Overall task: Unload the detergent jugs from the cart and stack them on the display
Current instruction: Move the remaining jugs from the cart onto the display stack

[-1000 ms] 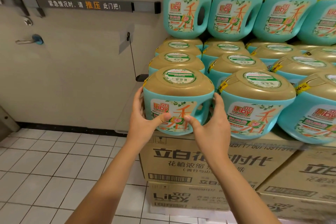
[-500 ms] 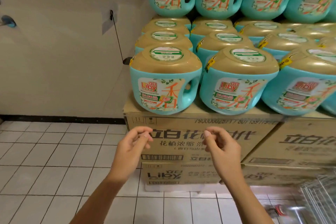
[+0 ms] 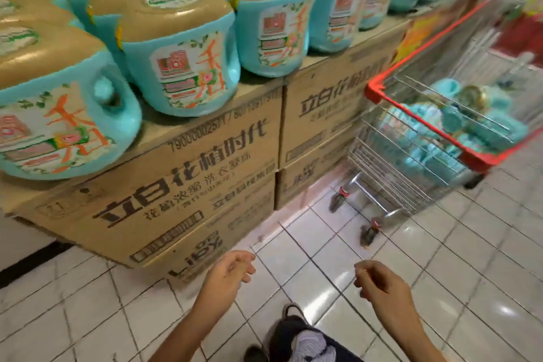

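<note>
Head view: our L hand (image 3: 227, 270) and R hand (image 3: 380, 283) hang low at 6 o'clock over the tiled floor (image 3: 458, 258). Fingers are loosely curled and narrow, holding nothing. Detergent jugs (image 3: 182, 67) stand in rows on the cardboard boxes (image 3: 205, 173), approx. 9 to 12 o'clock. At 3 o'clock the cart (image 3: 374, 90), w/ red rim, sits just beside the boxes. Inside it lie more teal jugs (image 3: 487, 131), blurred.
</note>
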Action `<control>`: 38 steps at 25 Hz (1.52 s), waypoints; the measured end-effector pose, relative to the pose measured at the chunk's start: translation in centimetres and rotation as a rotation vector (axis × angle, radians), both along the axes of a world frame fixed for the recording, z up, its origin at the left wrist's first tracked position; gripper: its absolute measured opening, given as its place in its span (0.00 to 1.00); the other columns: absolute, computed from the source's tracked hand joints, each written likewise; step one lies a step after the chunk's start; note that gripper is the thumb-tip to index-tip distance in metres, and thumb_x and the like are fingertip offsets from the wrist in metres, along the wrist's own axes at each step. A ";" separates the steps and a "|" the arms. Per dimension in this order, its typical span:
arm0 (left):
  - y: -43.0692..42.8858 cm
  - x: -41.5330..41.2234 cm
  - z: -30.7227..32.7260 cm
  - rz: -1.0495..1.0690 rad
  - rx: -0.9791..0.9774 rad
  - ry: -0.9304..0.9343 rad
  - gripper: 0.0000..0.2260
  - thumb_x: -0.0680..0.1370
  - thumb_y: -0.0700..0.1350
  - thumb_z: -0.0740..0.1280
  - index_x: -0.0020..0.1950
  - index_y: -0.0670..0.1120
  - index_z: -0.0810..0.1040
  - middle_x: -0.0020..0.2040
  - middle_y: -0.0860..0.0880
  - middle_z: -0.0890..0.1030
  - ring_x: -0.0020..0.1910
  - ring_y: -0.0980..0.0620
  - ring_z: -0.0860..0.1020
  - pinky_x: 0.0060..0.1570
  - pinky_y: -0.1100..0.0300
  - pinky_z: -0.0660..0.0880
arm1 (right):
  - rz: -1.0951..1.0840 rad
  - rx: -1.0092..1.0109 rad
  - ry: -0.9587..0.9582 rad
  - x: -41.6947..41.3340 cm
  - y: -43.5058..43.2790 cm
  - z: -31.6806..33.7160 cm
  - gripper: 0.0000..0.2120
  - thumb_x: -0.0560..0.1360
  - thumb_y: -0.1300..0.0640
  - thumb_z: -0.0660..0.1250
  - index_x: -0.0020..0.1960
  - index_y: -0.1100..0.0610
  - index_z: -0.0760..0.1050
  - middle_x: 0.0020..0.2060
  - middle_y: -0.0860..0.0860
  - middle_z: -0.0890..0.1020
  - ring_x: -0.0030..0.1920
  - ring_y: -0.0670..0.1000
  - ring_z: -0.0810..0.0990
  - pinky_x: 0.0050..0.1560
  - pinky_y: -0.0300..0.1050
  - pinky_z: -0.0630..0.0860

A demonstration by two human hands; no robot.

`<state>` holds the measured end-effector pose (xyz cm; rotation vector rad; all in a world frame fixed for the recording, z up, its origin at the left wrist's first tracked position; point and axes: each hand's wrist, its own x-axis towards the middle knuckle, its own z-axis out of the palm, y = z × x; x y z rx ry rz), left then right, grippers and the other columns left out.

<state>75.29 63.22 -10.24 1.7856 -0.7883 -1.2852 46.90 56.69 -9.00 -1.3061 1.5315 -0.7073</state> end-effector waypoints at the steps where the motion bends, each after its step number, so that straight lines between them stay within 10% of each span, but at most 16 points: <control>1: -1.3 -1.4 -0.1 -0.061 0.000 -0.005 0.09 0.81 0.41 0.61 0.48 0.48 0.81 0.36 0.53 0.81 0.35 0.56 0.76 0.37 0.63 0.70 | -0.090 0.015 0.017 -2.2 1.5 -0.4 0.08 0.76 0.63 0.67 0.41 0.54 0.80 0.32 0.53 0.82 0.33 0.48 0.79 0.36 0.39 0.78; 13: -16.2 -24.5 -0.2 -0.654 -0.079 -0.036 0.08 0.80 0.41 0.65 0.48 0.53 0.80 0.37 0.54 0.84 0.38 0.59 0.80 0.37 0.68 0.72 | -0.808 0.116 -0.023 -21.0 9.5 -3.5 0.08 0.76 0.67 0.66 0.42 0.56 0.79 0.30 0.53 0.83 0.32 0.48 0.80 0.31 0.34 0.74; 25: -27.7 -44.7 -2.8 -0.759 0.057 -0.018 0.07 0.79 0.39 0.65 0.49 0.51 0.80 0.42 0.51 0.84 0.42 0.54 0.80 0.41 0.66 0.72 | -0.802 -0.148 -0.015 -42.6 -11.6 3.2 0.08 0.77 0.66 0.64 0.49 0.55 0.79 0.39 0.53 0.83 0.34 0.41 0.80 0.37 0.31 0.76; 38: -55.7 -63.5 7.4 -0.807 -0.364 0.188 0.09 0.76 0.35 0.70 0.50 0.48 0.80 0.42 0.44 0.82 0.40 0.54 0.79 0.46 0.65 0.76 | -0.987 0.007 -0.048 -56.7 -29.6 2.3 0.06 0.78 0.62 0.65 0.51 0.55 0.80 0.40 0.53 0.84 0.37 0.47 0.82 0.36 0.33 0.76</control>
